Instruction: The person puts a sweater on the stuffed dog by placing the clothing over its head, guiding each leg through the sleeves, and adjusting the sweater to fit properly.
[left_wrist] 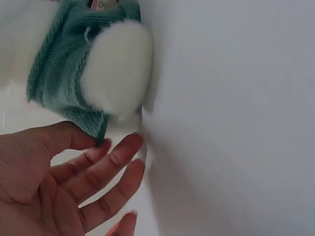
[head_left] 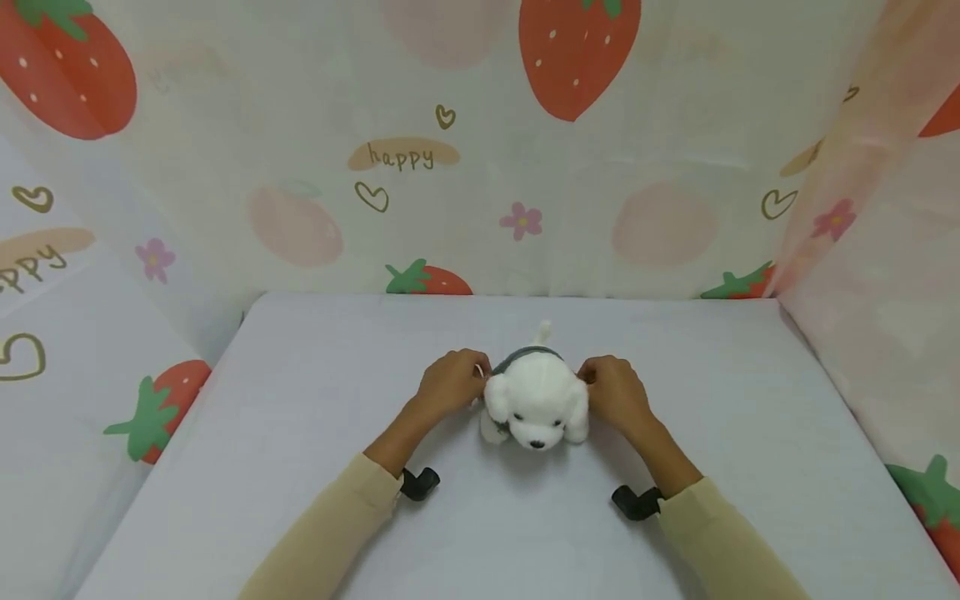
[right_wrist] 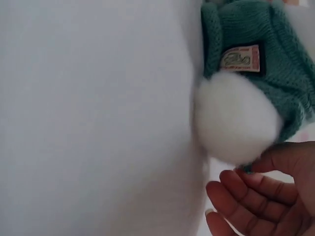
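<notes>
A white plush dog (head_left: 536, 404) stands on the table facing me, its tail raised behind. It wears a green knitted sweater (left_wrist: 61, 73), which bears a small patch (right_wrist: 241, 58) on the front. My left hand (head_left: 452, 382) is at one side of the dog, pinching an edge of the sweater between thumb and index finger; its other fingers are loosely bent. On the opposite side my right hand (head_left: 617, 392) pinches another bit of the sweater's edge, near a fluffy white leg (right_wrist: 236, 118). In the head view, the dog's head hides most of the sweater.
Under the dog is a white-covered table (head_left: 300, 400). Strawberry-print cloth (head_left: 480, 208) hangs behind it and along both sides. A black camera mount (head_left: 422, 483) sits at the left wrist, another black mount (head_left: 636, 502) at the right.
</notes>
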### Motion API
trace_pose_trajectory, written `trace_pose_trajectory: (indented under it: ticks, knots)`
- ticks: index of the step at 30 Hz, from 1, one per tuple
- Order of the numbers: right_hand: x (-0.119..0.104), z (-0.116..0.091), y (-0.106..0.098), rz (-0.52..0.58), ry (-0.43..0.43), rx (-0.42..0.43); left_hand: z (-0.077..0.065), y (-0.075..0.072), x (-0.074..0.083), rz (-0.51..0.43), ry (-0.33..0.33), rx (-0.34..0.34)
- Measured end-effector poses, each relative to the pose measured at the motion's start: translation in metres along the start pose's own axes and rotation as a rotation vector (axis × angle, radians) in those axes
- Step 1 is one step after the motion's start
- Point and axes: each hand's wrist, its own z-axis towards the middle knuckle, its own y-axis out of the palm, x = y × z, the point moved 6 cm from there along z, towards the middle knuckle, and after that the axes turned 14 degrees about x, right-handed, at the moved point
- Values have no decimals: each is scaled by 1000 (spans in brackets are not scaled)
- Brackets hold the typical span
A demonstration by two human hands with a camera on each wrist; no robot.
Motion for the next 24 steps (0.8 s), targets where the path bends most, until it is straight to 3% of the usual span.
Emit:
trace_pose_trajectory:
  ticks: [3,5,9,12,16,19,24]
  knots:
    - [4,2,-4,-57,48,7,2,-4,-3,48,-8,26]
    - [5,2,-5,-75,62,-25,2,-2,-4,57,-11,-1]
    - [-2,2,-6,-36,-4,-62,-1,3,2,18,7,-46]
    - [-13,3,-11,37,-105,-10,-1,-1,12,-35,38,14]
    - [-23,2,-12,51,-185,26,2,-5,22,-65,97,101]
    - [-23,0,-8,22,-169,-15,0,-5,27,-30,126,94]
    - [-18,0,2,-9,-125,-143,-4,1,27,85,125,19]
